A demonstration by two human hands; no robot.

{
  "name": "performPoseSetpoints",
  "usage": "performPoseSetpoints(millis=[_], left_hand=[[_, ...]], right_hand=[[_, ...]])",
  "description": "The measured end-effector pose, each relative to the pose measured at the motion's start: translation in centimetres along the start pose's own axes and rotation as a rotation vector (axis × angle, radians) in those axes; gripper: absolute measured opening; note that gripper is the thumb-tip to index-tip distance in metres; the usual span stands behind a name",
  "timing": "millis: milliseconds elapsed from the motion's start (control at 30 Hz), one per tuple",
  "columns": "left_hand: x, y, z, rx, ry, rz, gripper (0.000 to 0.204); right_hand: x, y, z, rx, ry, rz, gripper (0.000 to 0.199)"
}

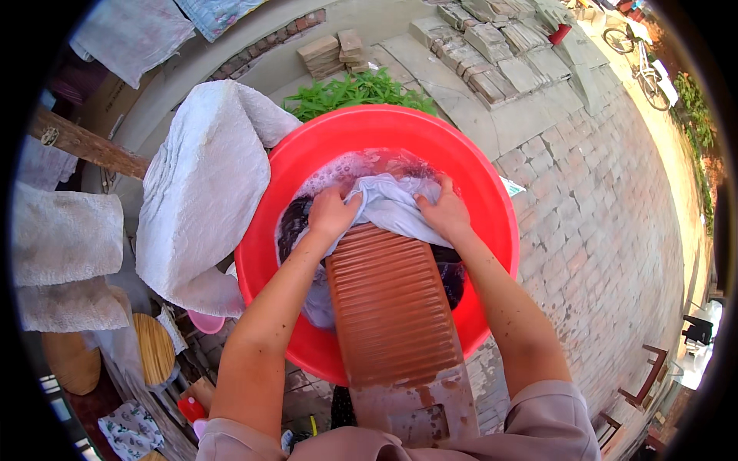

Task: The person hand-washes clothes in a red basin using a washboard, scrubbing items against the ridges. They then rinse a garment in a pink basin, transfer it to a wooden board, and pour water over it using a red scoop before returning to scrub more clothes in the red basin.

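A pale, light-blue wet cloth [396,201] is bunched at the top end of a brown ridged washboard [388,307]. My left hand [334,212] grips its left side, thumb against the fabric. On the opposite side my right hand [444,209] holds the same cloth, fingers partly hidden behind it. The washboard slants from the red basin [377,123] toward my body, resting over the near rim. Soapy water with suds [338,170] shows beyond the cloth. Dark laundry [295,223] lies in the basin on both sides of the board.
A large white towel [204,184] hangs over something left of the basin, touching its rim area. Green leafy plants [357,96] grow just behind. A wooden pole [92,144] juts in from the left. Stacked bricks [321,55] and paving slabs [492,54] lie farther back on the brick-paved yard.
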State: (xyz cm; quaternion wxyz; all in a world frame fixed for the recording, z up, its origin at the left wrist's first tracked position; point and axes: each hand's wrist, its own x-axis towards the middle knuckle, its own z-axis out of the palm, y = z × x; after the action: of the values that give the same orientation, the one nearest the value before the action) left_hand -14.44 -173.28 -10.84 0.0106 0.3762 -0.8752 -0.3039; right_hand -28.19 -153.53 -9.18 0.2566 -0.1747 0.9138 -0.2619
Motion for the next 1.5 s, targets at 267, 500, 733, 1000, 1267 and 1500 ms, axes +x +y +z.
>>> performPoseSetpoints(millis=[267,500,733,1000,1267,1500], left_hand=[[7.0,0.9,1.7,0.226,0.043,-0.130,0.038],[-0.9,2.0,-7.0,0.098,-0.178,0.133,0.033],[-10.7,6.2,-17.7,-0.151,0.057,0.141,0.028],[-14.6,0.9,-17.6,-0.197,0.058,0.207,0.016],[-18.0,4.4,-11.0,-1.166,-0.229,-0.336,0.024],[-16.3,11.6,-19.7,-1.307,-0.002,0.043,0.020]], right_hand=[[5.6,1.0,2.8,0.001,0.046,0.062,0.055],[-0.1,-0.5,-1.9,0.104,0.309,-0.230,0.037],[-7.5,-4.2,-8.7,0.528,0.454,-0.463,0.015],[-11.6,-7.0,-10.8,0.356,0.420,-0.450,0.013],[-23.8,-10.2,0.4,0.607,0.026,-0.622,0.017],[-19.2,-5.3,-0.8,0.436,0.224,-0.506,0.051]])
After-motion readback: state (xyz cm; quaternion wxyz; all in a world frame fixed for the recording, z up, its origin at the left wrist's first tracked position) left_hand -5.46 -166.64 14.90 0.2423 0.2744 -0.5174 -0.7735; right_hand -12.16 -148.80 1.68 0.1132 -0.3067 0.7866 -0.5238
